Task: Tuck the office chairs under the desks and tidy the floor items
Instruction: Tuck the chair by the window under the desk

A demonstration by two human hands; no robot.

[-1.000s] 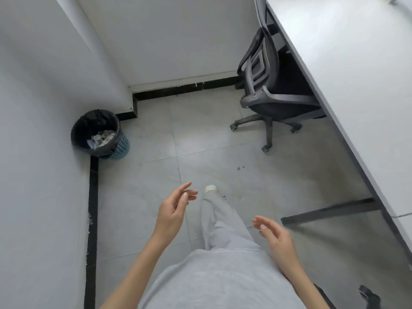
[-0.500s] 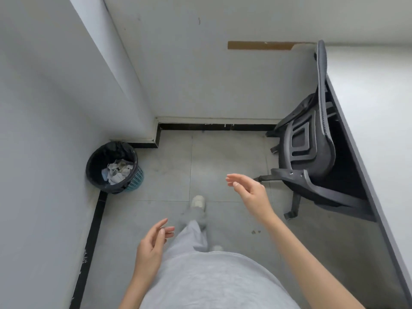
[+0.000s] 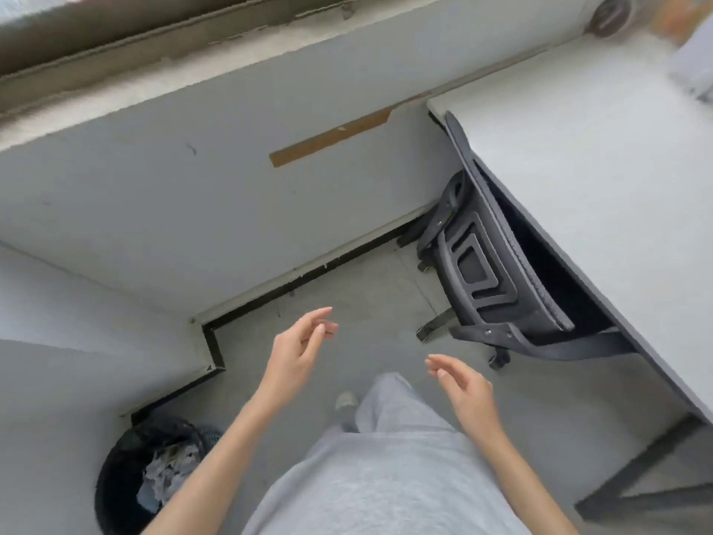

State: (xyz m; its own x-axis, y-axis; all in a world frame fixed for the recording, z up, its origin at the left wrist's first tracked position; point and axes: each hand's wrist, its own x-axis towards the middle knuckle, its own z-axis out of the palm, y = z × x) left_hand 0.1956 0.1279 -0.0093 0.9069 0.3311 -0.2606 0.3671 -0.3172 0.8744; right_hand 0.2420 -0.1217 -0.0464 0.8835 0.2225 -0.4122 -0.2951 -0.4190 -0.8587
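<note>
The black office chair (image 3: 490, 272) sat pushed in under the white desk (image 3: 602, 195), its mesh backrest lying along the desk's left edge near the far corner, with the seat hidden beneath the desktop. One armrest reached back under that same edge, and the caster legs stuck out onto the grey tiled floor (image 3: 370, 299) beside it.

Both hands hung in the air over the floor, holding nothing. The left hand (image 3: 297, 349) was raised a little further forward, its fingers loosely spread and relaxed, the fingertips pointing toward the chair. The right hand (image 3: 463, 388) hovered nearer the body, fingers likewise slack and slightly parted, close to the chair's nearest caster but touching none of it. The two hands stood well apart from each other.

Below them showed the person's grey trousers (image 3: 389, 480) and one pale shoe (image 3: 346, 399) planted on the tiles. At the lower left, against the wall where the black skirting stepped round a corner, stood a waste bin (image 3: 127, 480) lined with a black bag and holding crumpled paper (image 3: 166, 473). A brown strip (image 3: 332, 139) ran across the grey wall above the chair.
</note>
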